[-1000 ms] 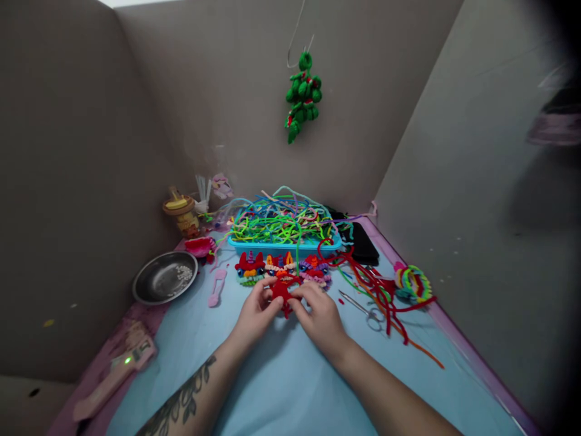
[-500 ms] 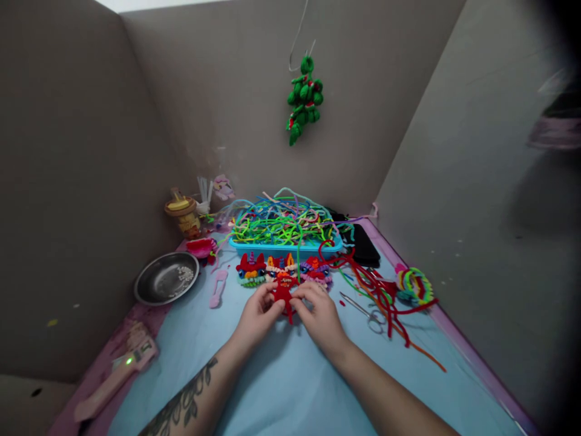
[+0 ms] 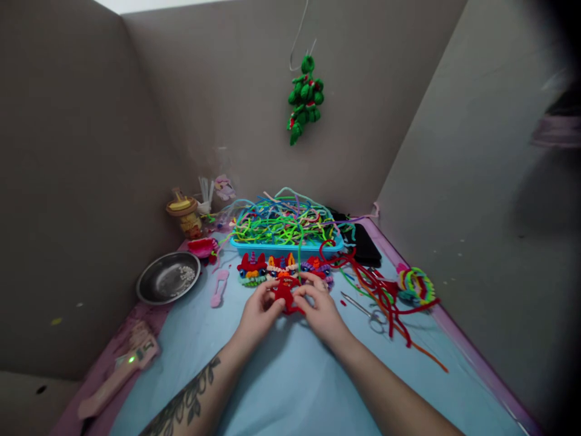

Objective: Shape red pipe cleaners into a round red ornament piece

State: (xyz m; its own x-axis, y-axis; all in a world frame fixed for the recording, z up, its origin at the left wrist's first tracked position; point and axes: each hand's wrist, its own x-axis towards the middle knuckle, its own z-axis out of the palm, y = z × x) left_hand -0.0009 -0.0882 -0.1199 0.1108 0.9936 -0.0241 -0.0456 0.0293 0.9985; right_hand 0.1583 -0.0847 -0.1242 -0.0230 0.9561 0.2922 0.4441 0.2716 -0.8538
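Note:
Both hands meet over a small red pipe-cleaner figure (image 3: 285, 294) just above the light blue table (image 3: 290, 387). My left hand (image 3: 256, 313) pinches its left side with closed fingers. My right hand (image 3: 321, 310) grips its right side, fingers curled round it. Just behind the figure lies a row of finished red and multicoloured pipe-cleaner figures (image 3: 281, 267). A blue tray (image 3: 285, 245) heaped with coloured pipe cleaners stands beyond them.
A metal bowl (image 3: 168, 278) sits at the left, a glue gun (image 3: 118, 376) near the left front edge. Scissors (image 3: 363, 308), loose red pipe cleaners (image 3: 376, 289) and a coiled coloured bundle (image 3: 414, 284) lie to the right. A green figure (image 3: 304, 99) hangs from the back wall. Cardboard walls enclose the table.
Both hands stay on the red figure and have turned it slightly between the fingers; its lower tail no longer hangs below them. The view has shifted a little.

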